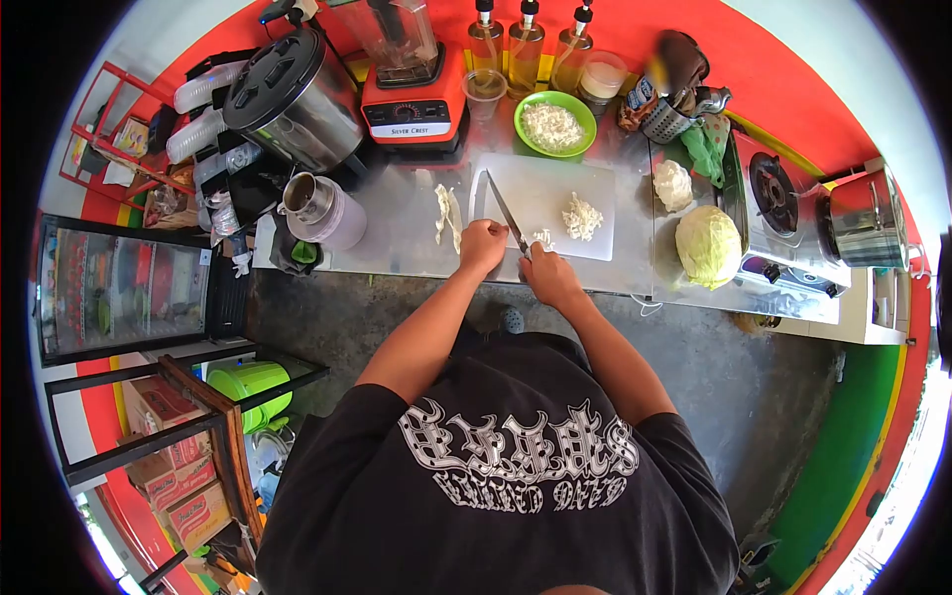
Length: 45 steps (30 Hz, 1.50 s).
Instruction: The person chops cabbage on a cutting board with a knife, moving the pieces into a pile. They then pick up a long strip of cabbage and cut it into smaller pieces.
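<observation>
My right hand [551, 273] is closed around the handle of a kitchen knife [506, 210]. The blade lies slanted over the white cutting board [535, 183], its tip toward the back left. My left hand [483, 245] is at the board's front left corner, beside the blade, with its fingers curled; whatever they may hold is hidden. A heap of chopped pale cabbage [582, 216] sits on the right half of the board. A few small bits [542, 238] lie near the knife. Pale strips of trimmings [448, 216] rest on the metal counter left of the board.
Behind the board stands a green bowl [555, 124] of chopped pale pieces. A cabbage [708, 246] and a smaller whitish piece [672, 185] are on the right, near a gas stove [773, 193]. A red blender [414, 104], pump bottles [526, 50] and a metal flask [322, 208] line the back and left.
</observation>
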{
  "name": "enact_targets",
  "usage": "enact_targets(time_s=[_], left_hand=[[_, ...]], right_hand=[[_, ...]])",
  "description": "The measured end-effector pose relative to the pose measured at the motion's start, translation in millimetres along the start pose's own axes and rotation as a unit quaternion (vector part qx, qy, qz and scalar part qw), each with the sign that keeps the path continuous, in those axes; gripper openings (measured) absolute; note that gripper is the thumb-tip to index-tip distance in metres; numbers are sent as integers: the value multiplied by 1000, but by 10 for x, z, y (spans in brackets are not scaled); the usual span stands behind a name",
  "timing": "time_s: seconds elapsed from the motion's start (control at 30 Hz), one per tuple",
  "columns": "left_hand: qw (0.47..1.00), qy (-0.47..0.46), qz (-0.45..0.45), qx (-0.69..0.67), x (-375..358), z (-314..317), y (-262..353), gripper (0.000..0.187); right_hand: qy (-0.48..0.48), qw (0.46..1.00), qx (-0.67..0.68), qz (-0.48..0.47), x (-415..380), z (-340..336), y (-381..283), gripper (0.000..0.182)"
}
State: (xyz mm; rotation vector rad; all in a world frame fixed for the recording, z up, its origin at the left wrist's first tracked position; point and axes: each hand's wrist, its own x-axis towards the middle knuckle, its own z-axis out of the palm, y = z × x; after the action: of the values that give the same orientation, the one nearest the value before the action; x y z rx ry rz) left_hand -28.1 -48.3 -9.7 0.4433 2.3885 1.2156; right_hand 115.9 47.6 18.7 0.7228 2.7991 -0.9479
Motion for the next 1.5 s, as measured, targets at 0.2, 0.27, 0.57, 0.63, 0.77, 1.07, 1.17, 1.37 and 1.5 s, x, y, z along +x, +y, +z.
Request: enact_targets(time_s=[0.2, 0.27, 0.57, 0.63, 0.77, 1.07, 1.17, 1.37, 1.5], left_hand=[[999, -17, -31, -31, 2, -65, 26, 22], [999, -14, -30, -28, 1, -79, -2, 21], [988, 62, 136, -32, -22, -374, -116, 9], [982, 89, 167, -1, -6, -466, -163, 9], [976, 113, 167, 81, -53, -598, -218, 13], [929, -45, 350, 108, -222, -331, 69, 13], [897, -140, 391, 149, -230, -190, 186, 16], [883, -136, 396, 213, -239, -8, 200, 14], [880, -130, 396, 229, -269, 67, 172, 10]], right_hand=[[11, 1000, -3, 10, -45, 27, 86, 34], [-5, 1000, -16, -21, -79, 10, 161, 34], [-55, 997, -48, 12, -239, -405, 555, 34], [-41, 997, -63, 35, -230, -491, 619, 34], [-4, 996, -78, 47, -194, -527, 690, 36], [-44, 997, -64, -6, -286, -501, 677, 37], [1, 998, -61, 34, -321, -557, 710, 36], [53, 996, -7, 69, -581, -651, 815, 33], [98, 990, 41, 91, -745, -631, 873, 33]])
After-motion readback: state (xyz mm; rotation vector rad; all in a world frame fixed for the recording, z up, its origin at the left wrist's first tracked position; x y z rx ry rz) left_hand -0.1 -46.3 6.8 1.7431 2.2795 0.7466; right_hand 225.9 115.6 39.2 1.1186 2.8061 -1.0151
